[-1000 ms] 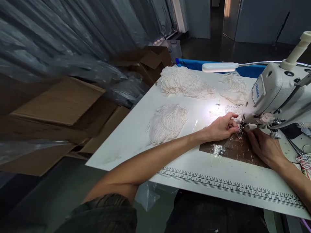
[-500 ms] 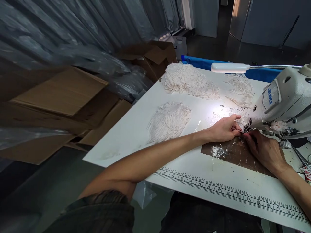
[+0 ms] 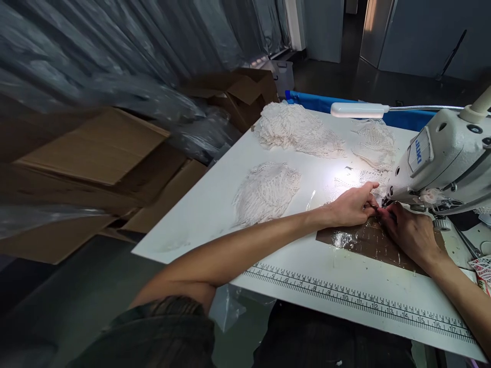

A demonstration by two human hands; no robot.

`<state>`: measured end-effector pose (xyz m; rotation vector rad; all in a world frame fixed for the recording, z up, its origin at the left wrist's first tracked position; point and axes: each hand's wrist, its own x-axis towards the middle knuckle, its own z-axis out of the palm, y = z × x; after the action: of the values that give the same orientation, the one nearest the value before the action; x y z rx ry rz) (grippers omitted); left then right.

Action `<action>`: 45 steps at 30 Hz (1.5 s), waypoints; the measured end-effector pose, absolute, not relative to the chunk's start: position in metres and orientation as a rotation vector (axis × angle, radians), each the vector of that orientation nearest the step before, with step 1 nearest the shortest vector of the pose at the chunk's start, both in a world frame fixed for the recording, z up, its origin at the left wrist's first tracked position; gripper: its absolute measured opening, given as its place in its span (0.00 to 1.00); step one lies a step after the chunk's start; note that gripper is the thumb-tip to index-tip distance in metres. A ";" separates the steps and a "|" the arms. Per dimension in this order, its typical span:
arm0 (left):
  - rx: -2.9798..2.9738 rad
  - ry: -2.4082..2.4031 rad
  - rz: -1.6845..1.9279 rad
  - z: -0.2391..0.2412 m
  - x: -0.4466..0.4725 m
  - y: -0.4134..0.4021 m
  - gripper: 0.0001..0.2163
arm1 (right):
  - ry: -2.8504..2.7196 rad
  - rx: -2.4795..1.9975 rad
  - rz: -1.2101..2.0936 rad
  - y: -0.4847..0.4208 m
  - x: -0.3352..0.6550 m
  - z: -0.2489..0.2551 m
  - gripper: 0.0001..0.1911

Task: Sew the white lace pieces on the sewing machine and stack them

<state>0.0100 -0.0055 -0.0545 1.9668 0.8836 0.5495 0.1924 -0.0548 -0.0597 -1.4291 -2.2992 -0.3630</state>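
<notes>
My left hand (image 3: pixel 355 204) is beside the presser foot of the white sewing machine (image 3: pixel 441 148). Its thumb and fingertips are pinched together, while the index finger stretches forward. Close in front of the foot, my right hand (image 3: pixel 412 230) has its fingers bent and pinched, almost touching the left fingertips. Between the two hands is a small edge of white lace, mostly hidden by the fingers. More of the lace piece (image 3: pixel 358 177) lies flat beyond my left hand under the bright lamp light. Beneath my hands is a brown, scuffed plate (image 3: pixel 356 240).
A lace heap (image 3: pixel 287 125), a smaller lace pile (image 3: pixel 268 191) and another pile (image 3: pixel 372 143) lie on the white table (image 3: pixel 207 220). A lamp (image 3: pixel 358 109) reaches over the back. Scissors (image 3: pixel 470 243) lie at right. Cardboard boxes (image 3: pixel 95 143) stand left; a ruler strip (image 3: pixel 345 296) lines the front edge.
The view has shifted slightly, so the machine appears a little further left. My right fingertips have drawn closer to the left ones at the presser foot. The lace piles lie as before.
</notes>
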 end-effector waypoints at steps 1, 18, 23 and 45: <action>1.978 0.859 0.554 -0.055 0.009 -0.006 0.29 | -2.291 -1.342 -0.371 -0.057 0.192 -0.058 0.30; 2.898 0.729 0.559 -0.043 0.003 0.004 0.10 | -2.260 -1.460 -0.363 -0.081 0.260 -0.042 0.20; 2.859 0.419 0.555 -0.047 -0.003 0.001 0.07 | -2.167 -1.599 0.291 -0.074 0.229 -0.043 0.15; 3.017 0.438 0.621 -0.065 0.000 -0.003 0.13 | -2.344 -1.301 0.266 -0.074 0.230 -0.066 0.18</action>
<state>0.0002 -0.0033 -0.0646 3.0166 0.4379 0.6209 0.2304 -0.0743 -0.0661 -1.3014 -2.3438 0.2657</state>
